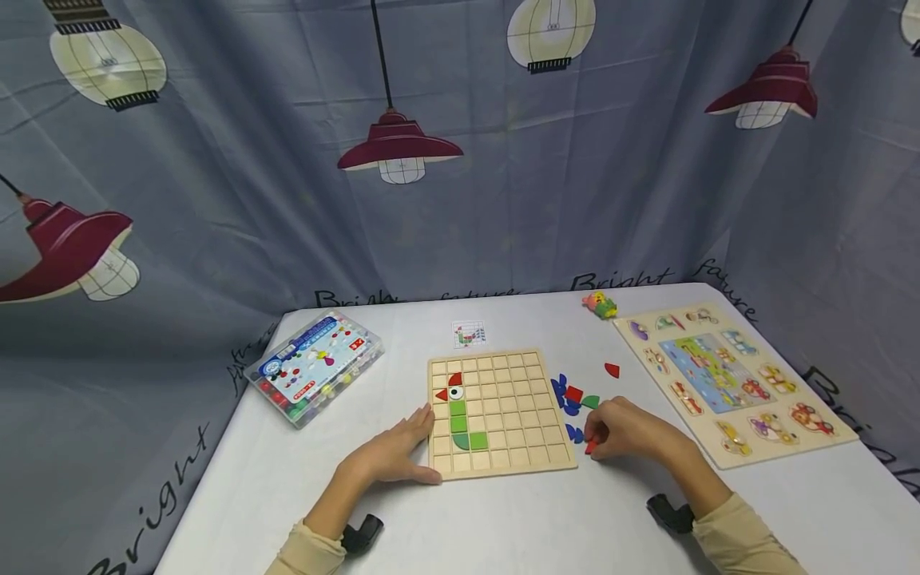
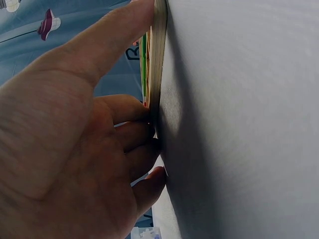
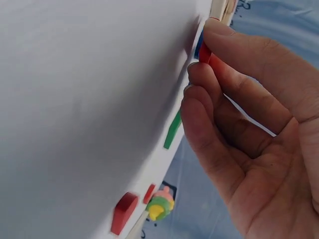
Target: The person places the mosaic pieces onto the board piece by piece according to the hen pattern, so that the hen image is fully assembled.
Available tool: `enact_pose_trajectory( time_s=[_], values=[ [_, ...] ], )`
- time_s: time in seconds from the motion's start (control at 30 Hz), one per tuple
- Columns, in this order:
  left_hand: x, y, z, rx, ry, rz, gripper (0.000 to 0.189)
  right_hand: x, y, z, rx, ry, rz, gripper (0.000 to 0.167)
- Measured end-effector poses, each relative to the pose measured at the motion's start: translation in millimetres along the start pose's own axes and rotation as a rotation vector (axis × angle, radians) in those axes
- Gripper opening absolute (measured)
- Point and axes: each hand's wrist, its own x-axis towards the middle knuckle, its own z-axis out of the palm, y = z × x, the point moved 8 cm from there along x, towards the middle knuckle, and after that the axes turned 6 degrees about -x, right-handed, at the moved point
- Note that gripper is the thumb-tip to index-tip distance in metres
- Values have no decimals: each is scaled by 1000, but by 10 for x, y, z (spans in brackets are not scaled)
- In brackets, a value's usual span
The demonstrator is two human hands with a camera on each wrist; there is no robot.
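Observation:
A wooden grid board point(image 1: 513, 411) lies on the white table with several pieces on its left side: a red quarter-round, a red triangle, a white eye piece point(image 1: 456, 393), green squares point(image 1: 458, 424) and a green quarter-round. My left hand point(image 1: 391, 451) rests along the board's left edge, thumb at the near corner and fingers fairly straight. Right of the board, my right hand point(image 1: 627, 429) pinches a small red piece point(image 3: 204, 53) between thumb and fingertips, low over the table. Beside it lie blue pieces point(image 1: 560, 390), a red square point(image 1: 573, 394) and a green piece point(image 1: 591, 401).
A picture card point(image 1: 469, 334) lies behind the board. At left is a clear plastic case point(image 1: 316, 367) of colourful parts. A wooden picture puzzle point(image 1: 733, 383) lies at right, with a small colourful toy point(image 1: 600, 304) near its far corner. Another red piece point(image 1: 612, 370) lies between.

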Motion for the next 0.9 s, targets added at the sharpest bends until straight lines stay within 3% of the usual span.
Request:
enact_pose_trajectory(
  time_s=[0.2,0.5,0.9],
  values=[
    [8,-2,3,-1,3,3,108,78,-170,-49,-15,11,-40,17],
    [-6,1,1,3,3,7,107,254,-601,-13,-58,19,-175,14],
    [-18,18,-7,-3,2,-1,107,503,-1106,146,-104,3,-215,14]
  ],
)
